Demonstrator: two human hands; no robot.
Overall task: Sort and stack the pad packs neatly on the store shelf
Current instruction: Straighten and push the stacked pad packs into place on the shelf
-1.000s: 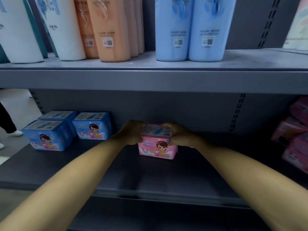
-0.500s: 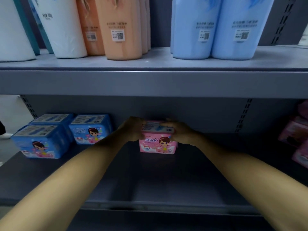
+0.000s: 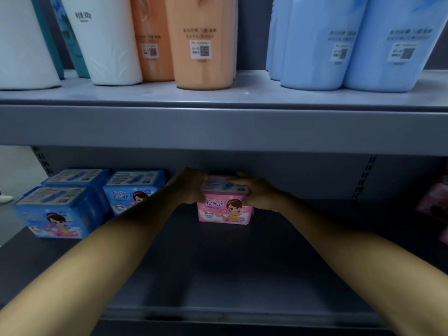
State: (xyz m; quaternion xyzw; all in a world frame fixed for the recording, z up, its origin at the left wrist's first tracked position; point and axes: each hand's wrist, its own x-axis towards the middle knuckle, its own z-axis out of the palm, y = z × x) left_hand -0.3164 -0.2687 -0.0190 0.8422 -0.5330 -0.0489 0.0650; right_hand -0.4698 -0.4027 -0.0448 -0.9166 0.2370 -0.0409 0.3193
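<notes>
Two hands clasp one pink pad pack [image 3: 224, 209] at the back of the lower shelf [image 3: 218, 263], near the rear panel. The left hand [image 3: 190, 187] wraps its left end, fingers curled over the top edge; the right hand [image 3: 254, 192] grips the right end, with fingers lying across the printed top label. The pack stands upright on the shelf, its cartoon-girl face turned outward. To the left, apart from it, sit three blue pad packs: one [image 3: 135, 190] just beside the left forearm, one [image 3: 77, 177] behind at the far left, and one [image 3: 54, 212] nearer the shelf's front. Pink packs [image 3: 434, 204] show at the right edge, partly cut off. On the upper shelf [image 3: 218, 127] stand white [image 3: 106, 44], orange [image 3: 203, 44] and pale blue bottles [image 3: 388, 44].
</notes>
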